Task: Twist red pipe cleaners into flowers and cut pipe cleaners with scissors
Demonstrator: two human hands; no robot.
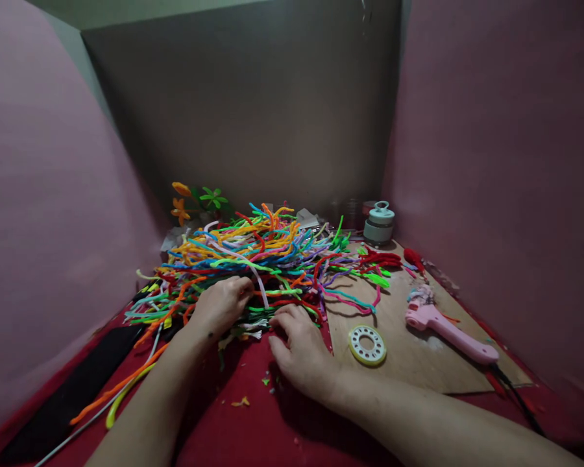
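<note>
A big tangled heap of pipe cleaners [253, 250] in many colours lies in front of me on a red cloth [233, 415]. At the heap's near side, my left hand [224, 303] has its fingers curled in among the stems; its fingertips are partly hidden, so what they pinch is unclear. Just to the right, my right hand [302, 350] rests low by the heap's front edge, fingers bent and thumb apart, with nothing visible in it. Small coloured scraps [241, 402] are scattered on the cloth between my forearms.
A wooden board [399, 370] on the right carries a roll of tape [367, 345] and a pink hot glue gun [455, 334] with a black cord. Behind them stands a pale teal lidded jar [379, 226]. Fuzzy flowers [180, 211] rise back left; a black strip [78, 389] lies left.
</note>
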